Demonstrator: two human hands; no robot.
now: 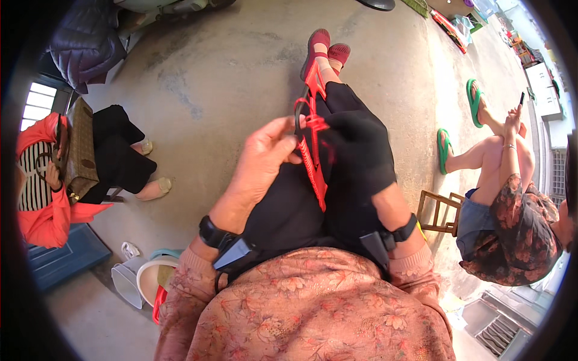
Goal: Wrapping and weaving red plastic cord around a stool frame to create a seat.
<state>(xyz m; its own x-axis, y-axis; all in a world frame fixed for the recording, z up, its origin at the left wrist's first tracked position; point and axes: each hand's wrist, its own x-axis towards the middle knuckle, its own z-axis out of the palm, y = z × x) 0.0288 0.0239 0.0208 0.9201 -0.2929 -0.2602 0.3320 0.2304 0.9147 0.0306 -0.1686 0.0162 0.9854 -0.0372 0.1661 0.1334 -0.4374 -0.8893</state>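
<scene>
Concrete floor (211, 78): base surface, extending around the wearer. Floral top (319, 301): fills the lower centre. Black trousers (280, 207): legs extended forward, forming a dark backdrop to the work.

Person on the right (512, 240): seated near the work area, bare legs directed toward it, green sandals (472, 108) on the floor. Person on the left (39, 186): seated, well apart from the grips. Dark padded jacket (87, 48): upper left. Blue panel (72, 256): lower left. Brown handbag (82, 150): on the lap of the person on the left. Wooden stool (448, 228): beside the person on the right. White bucket (125, 283): lower left; the wearer's sleeve partly covers the containers next to it.

Right grip (361, 150): dark and blurred against the trousers; finger state cannot be determined. Left grip (262, 150): thumb and fingers pinching the red strap piece (312, 171) near its upper part.

Location of red strap piece: above the trousers, between the two grips, running from near the dark red shoes (318, 45) toward the lap. Obstruction: the left fingers cover part of it. Wrist devices (217, 231): black, one per wrist. Dark loop (297, 117): at the left fingertips, beside the red strap piece. Phone (522, 99): at the hands of the person on the right.
</scene>
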